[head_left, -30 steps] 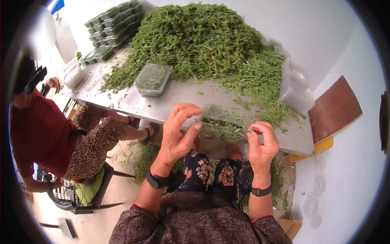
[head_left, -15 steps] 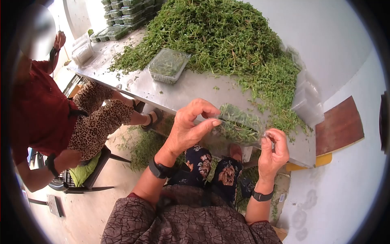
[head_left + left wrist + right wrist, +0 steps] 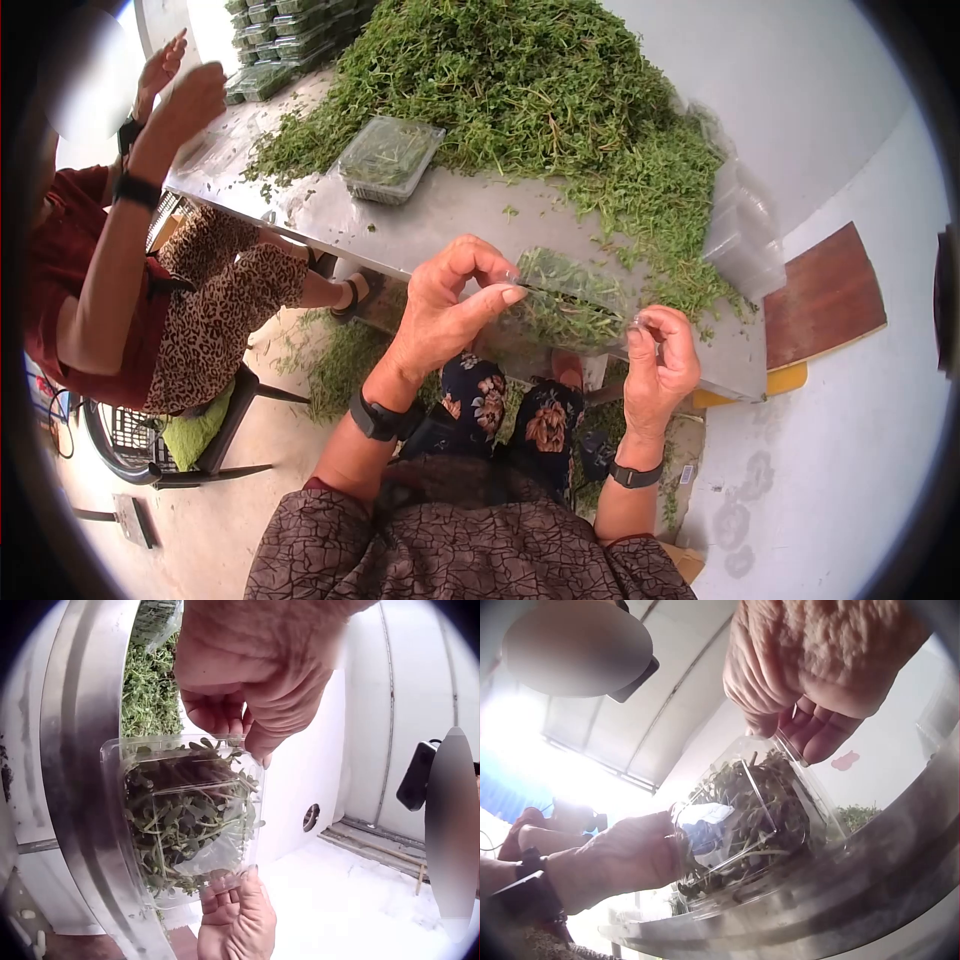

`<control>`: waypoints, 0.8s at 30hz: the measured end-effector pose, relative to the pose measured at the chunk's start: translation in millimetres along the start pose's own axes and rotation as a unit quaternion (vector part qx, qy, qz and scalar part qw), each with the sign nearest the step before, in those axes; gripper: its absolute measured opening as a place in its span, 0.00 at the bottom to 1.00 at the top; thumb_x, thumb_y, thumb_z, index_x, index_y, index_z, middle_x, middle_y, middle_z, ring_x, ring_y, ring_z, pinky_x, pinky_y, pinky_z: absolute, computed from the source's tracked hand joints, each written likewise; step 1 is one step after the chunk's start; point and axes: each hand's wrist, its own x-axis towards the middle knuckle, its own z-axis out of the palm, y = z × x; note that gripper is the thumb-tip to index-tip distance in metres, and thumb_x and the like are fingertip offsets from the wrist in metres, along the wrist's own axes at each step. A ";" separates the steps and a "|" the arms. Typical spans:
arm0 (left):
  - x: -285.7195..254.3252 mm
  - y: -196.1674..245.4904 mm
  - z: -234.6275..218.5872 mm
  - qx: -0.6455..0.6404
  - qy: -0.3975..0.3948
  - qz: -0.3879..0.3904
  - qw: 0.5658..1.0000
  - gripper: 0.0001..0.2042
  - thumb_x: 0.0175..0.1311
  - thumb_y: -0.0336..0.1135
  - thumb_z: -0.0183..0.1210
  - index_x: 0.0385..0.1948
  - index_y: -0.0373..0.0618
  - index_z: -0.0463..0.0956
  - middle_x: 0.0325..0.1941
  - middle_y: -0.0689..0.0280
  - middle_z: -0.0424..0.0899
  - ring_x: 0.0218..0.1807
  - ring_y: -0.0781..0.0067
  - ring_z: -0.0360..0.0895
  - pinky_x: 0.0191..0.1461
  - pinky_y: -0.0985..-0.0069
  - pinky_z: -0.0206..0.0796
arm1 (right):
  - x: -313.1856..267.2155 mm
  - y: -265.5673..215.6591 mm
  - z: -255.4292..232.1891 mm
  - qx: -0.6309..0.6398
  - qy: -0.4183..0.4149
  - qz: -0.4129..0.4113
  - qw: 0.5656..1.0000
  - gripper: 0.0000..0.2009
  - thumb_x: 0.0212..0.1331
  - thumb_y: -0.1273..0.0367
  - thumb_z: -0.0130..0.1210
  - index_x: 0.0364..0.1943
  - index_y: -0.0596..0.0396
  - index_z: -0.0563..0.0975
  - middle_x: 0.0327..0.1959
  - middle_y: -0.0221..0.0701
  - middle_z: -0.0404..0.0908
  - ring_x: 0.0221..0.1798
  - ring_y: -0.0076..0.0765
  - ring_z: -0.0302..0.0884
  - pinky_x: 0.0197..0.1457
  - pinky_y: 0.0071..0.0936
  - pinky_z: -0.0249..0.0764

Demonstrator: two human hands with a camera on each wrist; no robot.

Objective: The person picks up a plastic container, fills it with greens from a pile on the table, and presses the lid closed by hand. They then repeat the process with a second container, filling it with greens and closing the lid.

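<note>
A clear plastic box [image 3: 570, 305] full of green stems and leaves is held up in front of the table edge, tilted. My left hand [image 3: 440, 305] pinches its left end between thumb and fingers. At the other end my right hand [image 3: 660, 365] pinches the rim. In the left wrist view the box [image 3: 187, 817] hangs under my left hand [image 3: 259, 667], with my right hand [image 3: 238, 922] at its far end. The right wrist view shows leaves [image 3: 757, 802] pressed against the clear wall, my right hand [image 3: 817, 675] gripping one corner.
On the metal table [image 3: 470, 215] lie a big heap of greens [image 3: 520, 90], a filled lidded box [image 3: 388, 160], stacked filled boxes [image 3: 300, 35] and empty clear boxes [image 3: 742, 235]. A person in a red top [image 3: 90, 290] sits at the left with both hands raised.
Both hands have shifted slightly right with the box, which stays pinched between them. The seated person's hands have risen. The head view has shifted.
</note>
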 end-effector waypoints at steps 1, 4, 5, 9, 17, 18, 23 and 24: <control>-0.4 0.0 -0.4 0.000 -0.001 0.001 1.000 0.06 0.54 0.22 0.63 0.32 0.40 0.77 0.35 0.69 0.75 0.38 0.81 0.70 0.42 0.82 0.64 | 0.2 -0.4 0.1 0.004 0.001 0.001 1.000 0.09 0.55 0.75 0.61 0.37 0.62 0.76 0.38 0.34 0.77 0.36 0.26 0.74 0.41 0.23 0.73; -1.7 1.3 -0.7 0.024 -0.004 0.035 0.999 0.06 0.54 0.22 0.62 0.31 0.40 0.76 0.34 0.69 0.75 0.38 0.79 0.70 0.42 0.81 0.63 | -1.0 0.0 -1.8 0.016 0.000 0.011 1.000 0.09 0.55 0.74 0.61 0.38 0.62 0.76 0.38 0.33 0.77 0.35 0.25 0.74 0.41 0.22 0.72; -3.3 3.6 -0.1 0.022 -0.002 0.041 0.999 0.05 0.53 0.22 0.62 0.31 0.40 0.76 0.34 0.68 0.75 0.38 0.79 0.70 0.42 0.80 0.62 | -1.9 0.3 -2.6 0.025 -0.003 0.022 0.999 0.09 0.55 0.74 0.62 0.38 0.62 0.76 0.38 0.32 0.77 0.35 0.25 0.74 0.41 0.22 0.72; -8.5 12.0 -1.3 0.039 -0.006 0.069 0.997 0.05 0.53 0.22 0.62 0.30 0.39 0.76 0.33 0.68 0.75 0.37 0.79 0.70 0.43 0.80 0.62 | -3.7 -4.9 -4.9 0.045 -0.005 0.043 0.998 0.09 0.55 0.73 0.62 0.38 0.62 0.76 0.38 0.31 0.77 0.36 0.25 0.73 0.41 0.22 0.71; -22.1 29.2 0.7 0.053 0.008 0.039 0.998 0.04 0.54 0.23 0.62 0.29 0.39 0.76 0.33 0.68 0.75 0.34 0.80 0.70 0.39 0.81 0.63 | -10.5 -18.3 -7.5 0.056 -0.034 0.115 0.991 0.09 0.58 0.72 0.61 0.40 0.63 0.78 0.37 0.30 0.76 0.36 0.22 0.71 0.42 0.19 0.68; -23.4 29.6 1.2 0.037 0.015 0.028 0.999 0.04 0.54 0.23 0.62 0.28 0.40 0.75 0.33 0.68 0.75 0.33 0.80 0.70 0.38 0.81 0.63 | -11.9 -18.9 -7.8 0.055 -0.034 0.117 0.991 0.09 0.58 0.72 0.61 0.40 0.63 0.78 0.37 0.30 0.76 0.36 0.22 0.71 0.42 0.19 0.68; -27.3 36.2 0.3 0.085 0.014 0.021 0.996 0.03 0.56 0.24 0.61 0.27 0.40 0.75 0.29 0.70 0.75 0.32 0.82 0.69 0.36 0.82 0.62 | -15.2 -24.0 -10.3 0.075 -0.039 0.134 0.987 0.08 0.57 0.72 0.61 0.35 0.64 0.77 0.37 0.30 0.77 0.36 0.20 0.69 0.40 0.18 0.67; -27.5 38.8 1.5 0.083 0.017 0.013 0.996 0.03 0.56 0.24 0.61 0.27 0.40 0.75 0.29 0.70 0.75 0.32 0.82 0.69 0.36 0.82 0.62 | -15.7 -24.7 -10.8 0.075 -0.041 0.134 0.987 0.08 0.57 0.72 0.61 0.35 0.64 0.77 0.37 0.30 0.77 0.36 0.20 0.69 0.40 0.18 0.67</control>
